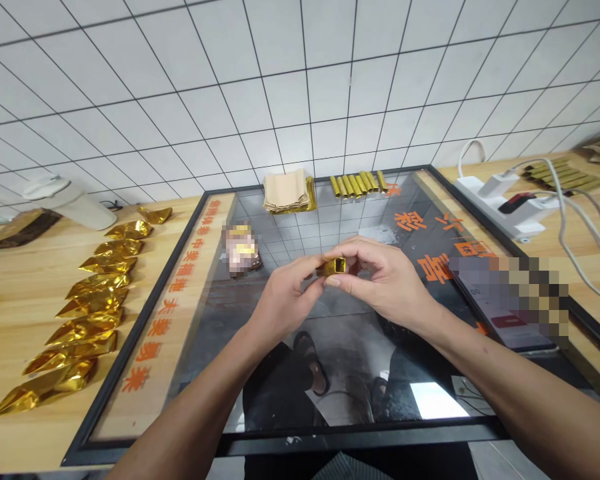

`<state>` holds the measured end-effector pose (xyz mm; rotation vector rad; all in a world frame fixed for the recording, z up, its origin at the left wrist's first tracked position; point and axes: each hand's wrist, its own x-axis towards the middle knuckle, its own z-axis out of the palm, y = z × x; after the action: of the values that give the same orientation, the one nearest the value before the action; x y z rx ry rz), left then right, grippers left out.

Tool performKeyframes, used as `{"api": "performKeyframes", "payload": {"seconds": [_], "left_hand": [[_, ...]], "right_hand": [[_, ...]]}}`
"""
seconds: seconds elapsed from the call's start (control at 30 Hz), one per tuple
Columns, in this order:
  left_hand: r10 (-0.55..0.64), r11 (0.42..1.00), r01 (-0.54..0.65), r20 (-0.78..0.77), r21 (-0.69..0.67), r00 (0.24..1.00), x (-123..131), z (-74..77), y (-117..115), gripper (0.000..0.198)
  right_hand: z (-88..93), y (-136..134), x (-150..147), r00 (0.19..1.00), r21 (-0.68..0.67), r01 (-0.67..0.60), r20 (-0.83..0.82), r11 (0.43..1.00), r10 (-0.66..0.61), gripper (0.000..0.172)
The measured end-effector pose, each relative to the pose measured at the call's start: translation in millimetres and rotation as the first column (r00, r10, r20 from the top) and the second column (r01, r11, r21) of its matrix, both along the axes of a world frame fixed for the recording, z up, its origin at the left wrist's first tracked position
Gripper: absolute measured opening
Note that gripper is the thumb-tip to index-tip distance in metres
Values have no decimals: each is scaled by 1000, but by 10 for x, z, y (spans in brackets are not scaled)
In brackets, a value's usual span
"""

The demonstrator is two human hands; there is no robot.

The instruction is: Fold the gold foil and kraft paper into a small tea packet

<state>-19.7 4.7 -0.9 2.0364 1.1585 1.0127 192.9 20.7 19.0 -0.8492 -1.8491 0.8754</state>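
Both pinching: left hand (pixel 287 293) and right hand (pixel 387 277), fingers drawn close around one gold tube (pixel 336 266)!
Tube spot: up above the glass panel (pixel 340 373), squarish mouth showing.
Worktop (pixel 10 293), left: gold cones (pixel 99 285) lined up!

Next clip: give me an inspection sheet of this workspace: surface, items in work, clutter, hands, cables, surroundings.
Surface: black-framed glass panel with orange lettering, on a pale wooden table.
Work items: small shiny gold tube with a squarish opening; row of rolled gold tubes; stack of pale brown paper sheets; column of pointed gold foil pieces.
Clutter: white lidded cup at left; dark-edged rectangular phone at right; one pixelated object, not identifiable.
Hands: left hand and right hand both grip the small shiny gold tube.
Cables: white cables beside a white plastic power strip at right.
Surroundings: white tiled wall with dark lines behind the table.
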Motion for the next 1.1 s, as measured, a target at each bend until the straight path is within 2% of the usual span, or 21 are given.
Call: {"api": "performKeyframes", "payload": {"seconds": [0.27,0.33,0.4,0.47,0.57,0.73,0.83,0.9,1.0,1.1], "left_hand": [[37,999,-37,-42,-7,998,18,-24,-21,22],[48,998,-48,-1,-41,999,45,-19,-28,18],[43,990,-24,139,-139,989,75,-28,-21,14],[62,957,47,362,-285,930,89,-46,2,19],[192,855,173,608,-489,770,59,-54,49,34],[387,684,328,705,-652,595,-45,0,93,25],[460,617,372,702,-693,544,-70,22,106,22],[479,593,389,697,-705,533,-68,29,111,22],[483,588,393,696,-707,531,-52,40,110,22],[482,607,371,696,-703,532,-27,34,99,22]], "right_hand": [[-15,-12,-20,999,-15,-19,36,1000,19,20],[-27,-13,-25,998,-16,-15,55,1000,16,18],[-53,-4,-31,998,-30,-12,57,999,14,21],[-84,17,-33,999,-64,10,44,998,-7,31],[-119,68,-19,998,-146,65,32,987,-61,44],[-179,157,29,996,-226,77,-17,971,-82,49],[-213,170,25,997,-226,62,-27,972,-70,50],[-218,154,9,998,-220,53,-25,974,-60,49],[-207,107,-18,997,-172,72,0,982,-74,46],[-212,57,-42,994,-44,100,55,994,-97,39]]}}
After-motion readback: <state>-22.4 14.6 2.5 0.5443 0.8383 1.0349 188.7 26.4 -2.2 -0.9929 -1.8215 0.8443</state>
